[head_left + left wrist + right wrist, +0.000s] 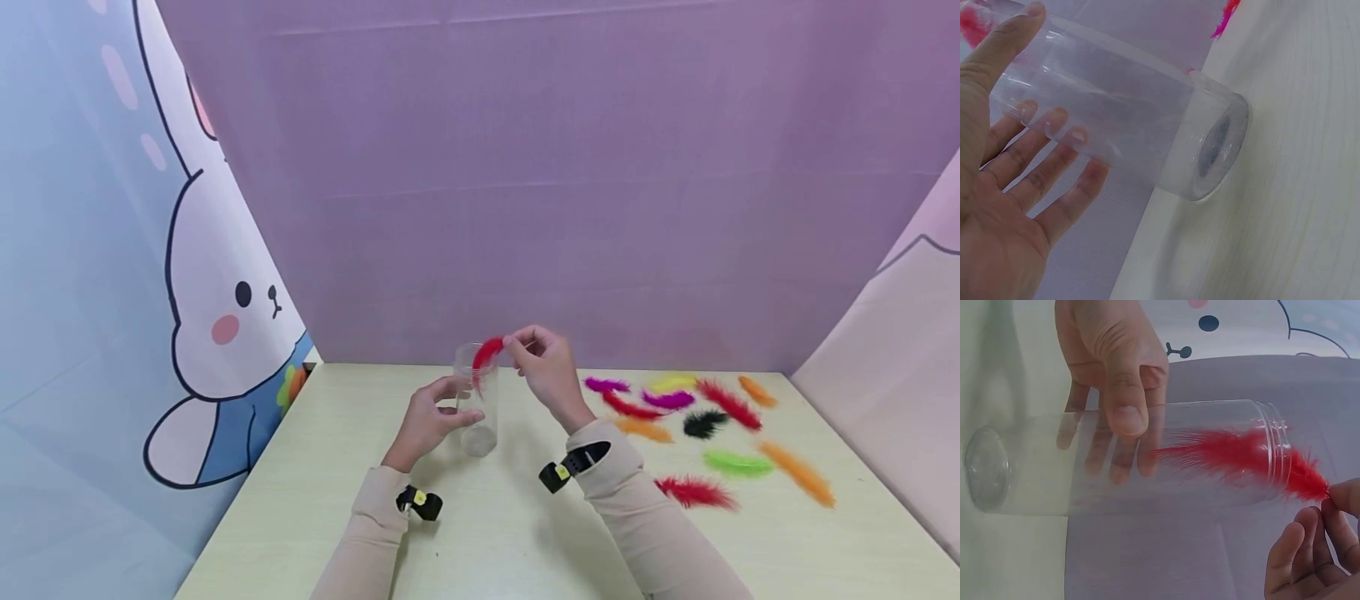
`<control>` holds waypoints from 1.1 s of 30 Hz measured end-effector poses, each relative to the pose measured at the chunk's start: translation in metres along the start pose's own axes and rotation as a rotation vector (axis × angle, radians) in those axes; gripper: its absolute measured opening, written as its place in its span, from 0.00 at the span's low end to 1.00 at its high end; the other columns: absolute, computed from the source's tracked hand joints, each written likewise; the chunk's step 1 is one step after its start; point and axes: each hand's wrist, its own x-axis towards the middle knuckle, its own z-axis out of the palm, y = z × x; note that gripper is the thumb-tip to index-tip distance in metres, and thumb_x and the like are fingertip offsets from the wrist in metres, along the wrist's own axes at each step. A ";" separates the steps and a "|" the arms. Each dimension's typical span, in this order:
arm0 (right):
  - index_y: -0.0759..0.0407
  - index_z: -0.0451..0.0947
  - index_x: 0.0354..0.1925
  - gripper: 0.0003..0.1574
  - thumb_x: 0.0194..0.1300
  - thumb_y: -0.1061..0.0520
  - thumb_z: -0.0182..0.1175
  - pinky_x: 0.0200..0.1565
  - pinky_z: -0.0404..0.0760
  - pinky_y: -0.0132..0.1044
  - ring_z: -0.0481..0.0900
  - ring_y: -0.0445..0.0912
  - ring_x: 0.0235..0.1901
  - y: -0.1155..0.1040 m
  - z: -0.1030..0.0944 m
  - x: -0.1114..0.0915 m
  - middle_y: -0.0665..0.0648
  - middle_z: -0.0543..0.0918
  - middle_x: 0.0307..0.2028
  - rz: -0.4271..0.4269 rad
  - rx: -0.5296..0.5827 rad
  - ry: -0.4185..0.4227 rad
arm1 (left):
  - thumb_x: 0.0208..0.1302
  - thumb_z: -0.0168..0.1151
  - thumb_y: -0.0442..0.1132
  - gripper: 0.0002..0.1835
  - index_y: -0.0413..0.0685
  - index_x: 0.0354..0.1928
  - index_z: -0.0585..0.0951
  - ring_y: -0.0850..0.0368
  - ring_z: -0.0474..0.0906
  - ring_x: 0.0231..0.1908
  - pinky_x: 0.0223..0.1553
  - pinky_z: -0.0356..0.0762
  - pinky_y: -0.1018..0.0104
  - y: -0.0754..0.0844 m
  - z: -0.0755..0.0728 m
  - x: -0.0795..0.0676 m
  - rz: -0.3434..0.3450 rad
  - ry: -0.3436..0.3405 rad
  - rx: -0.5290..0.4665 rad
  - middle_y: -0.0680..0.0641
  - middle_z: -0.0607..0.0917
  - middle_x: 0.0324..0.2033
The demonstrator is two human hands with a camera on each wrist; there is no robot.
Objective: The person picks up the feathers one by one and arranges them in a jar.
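Observation:
A clear plastic jar (489, 408) stands upright on the table, its open mouth at the top. My left hand (429, 423) holds it from the left, with the thumb on the near side and the fingers round the back; they show through the wall in the left wrist view. Above the rim, my right hand (547, 371) pinches one end of a red feather (486, 354) between thumb and fingertips. In the right wrist view most of the feather (1229, 453) is inside the jar's neck, its free tip pointing down toward the bottom.
Loose feathers lie spread over the right of the table (525, 542): a black one (705, 424), a green one (738, 463), a yellow one (672, 383), and several red, orange and purple ones. My right sleeve (637, 508) partly covers a red feather (697, 492). A purple cloth (562, 183) hangs behind.

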 end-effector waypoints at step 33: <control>0.57 0.84 0.38 0.12 0.69 0.49 0.67 0.26 0.78 0.32 0.78 0.46 0.28 0.008 0.014 -0.006 0.57 0.83 0.30 -0.025 -0.144 -0.018 | 0.51 0.82 0.47 0.30 0.54 0.58 0.83 0.50 0.83 0.55 0.52 0.87 0.60 0.000 -0.003 -0.001 0.032 0.004 0.006 0.44 0.87 0.53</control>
